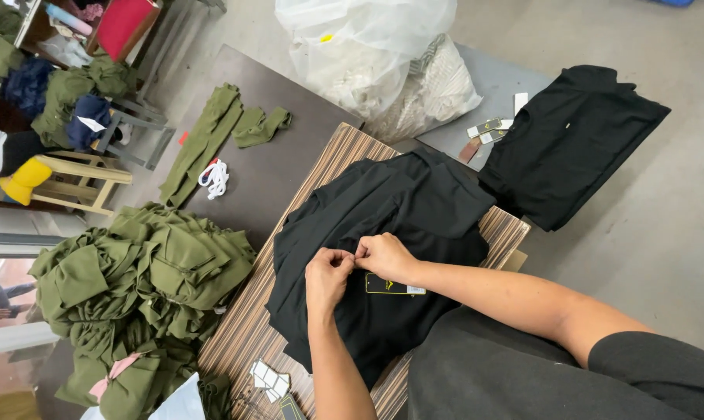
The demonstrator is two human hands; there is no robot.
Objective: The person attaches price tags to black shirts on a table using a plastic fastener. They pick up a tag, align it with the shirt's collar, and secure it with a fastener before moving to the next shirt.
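At nine o'clock a wooden stool [71,183] stands on the floor with a yellow object [23,180] against it. Just right of that, from eight to seven o'clock, a big heap of olive-green garments [145,288] spills over the dark table [274,167], with a pink strip [110,373] tucked in low down. Above the heap, at about eleven o'clock, folded olive pieces [212,132] lie flat beside a small coil of white cord [214,177].

At the centre a striped wooden board [247,334] carries a pile of black garments [402,210]. Near six o'clock, at the board's lower edge, lies a small stack of white tags [268,379].

The left hand [326,276] and right hand [384,257] meet over the black fabric, fingertips touching, both curled and pinching something small between them; what it is cannot be made out. Just below the right hand a black hang tag with a yellow mark [395,286] rests on the cloth.

At twelve o'clock sits a bulging clear plastic bag of pale fabric [375,62]. Towards two o'clock a few loose tags [492,128] lie on a grey surface [500,85], and a second stack of black garments [570,144] lies beyond them.
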